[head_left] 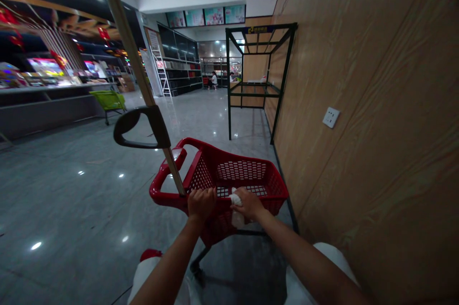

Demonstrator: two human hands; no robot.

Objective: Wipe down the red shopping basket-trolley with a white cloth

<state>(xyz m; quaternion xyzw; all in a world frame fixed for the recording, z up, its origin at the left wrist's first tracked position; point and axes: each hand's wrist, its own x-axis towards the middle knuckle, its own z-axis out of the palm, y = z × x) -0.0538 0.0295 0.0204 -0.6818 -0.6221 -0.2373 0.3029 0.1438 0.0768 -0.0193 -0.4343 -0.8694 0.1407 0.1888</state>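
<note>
Apparently mid-wipe: left hand (202,203) has fingers clamped on red cart (222,157) at near rim, right hand (249,203) grips white cloth (235,199) there, amount left unclear.

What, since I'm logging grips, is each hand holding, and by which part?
Left hand: the red cart, by its near rim. Right hand: apparently a white cloth, by its upper part.

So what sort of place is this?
Probably a supermarket or similar shop, though I can't be certain. There's a red shopping cart right in front, a green cart farther off, and tall shelves at the back.
</note>
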